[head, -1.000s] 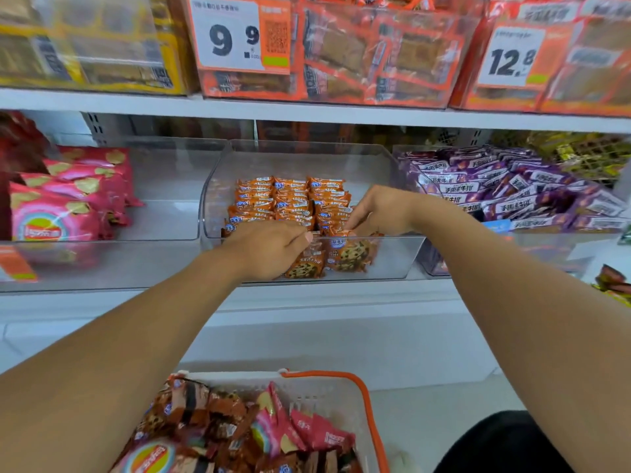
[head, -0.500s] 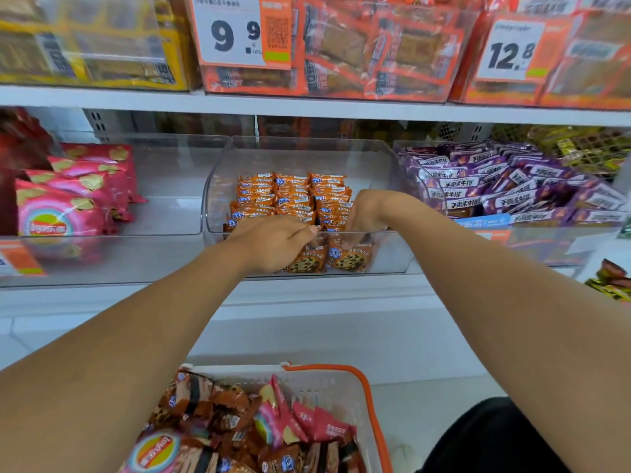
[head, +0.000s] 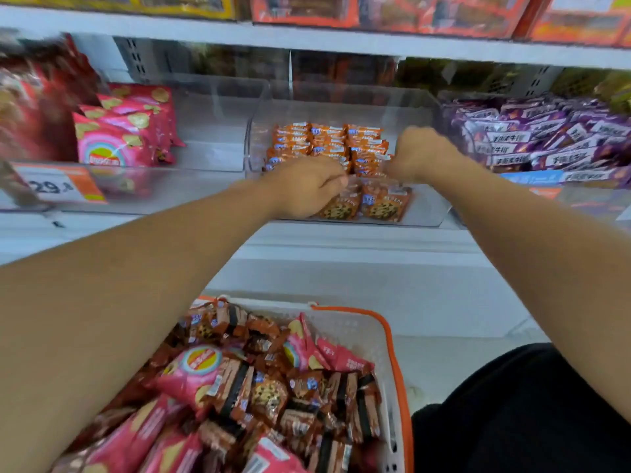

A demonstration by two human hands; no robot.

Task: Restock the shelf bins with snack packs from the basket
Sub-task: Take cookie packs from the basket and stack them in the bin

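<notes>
Shelf (head: 341, 240): the white ledge ran straight ahead of both hands, carrying a row of clear bins.
Basket (head: 392, 353): it sat below and nearer than both hands, between the forearms, heaped with mixed pink and brown packs; by that heap, a good deal of restocking looked left to do.
Middle bin (head: 423, 213): both hands reached over its front wall; its back part, beyond the fingers, stood bare.
Side bins: pink bags (head: 116, 141) lay off to the left of the left hand, purple packs (head: 546, 138) off to the right of the right hand.
Cookie packs (head: 327, 141): orange rows lay just beyond the knuckles, with two upright packs (head: 386, 203) pressed against the front wall under the hands.
Left hand (head: 304, 189): its fingers were curled down onto the front packs and seemed to pinch one, though the blur hid the fingertips.
Right hand (head: 420, 151): it was curled knuckles-up at the right end of the rows; whether it gripped a pack I could not tell.
Step in hand, as judged: squaring the cookie packs into neat rows.
Doing it well: push the rows back together toward the bare rear, keep each pack upright and label-forward, and press lightly so the cookies inside do not crack.
Watch for: the front packs tipping over the low wall, and brown packs being mixed with pink when the next handful is taken.
</notes>
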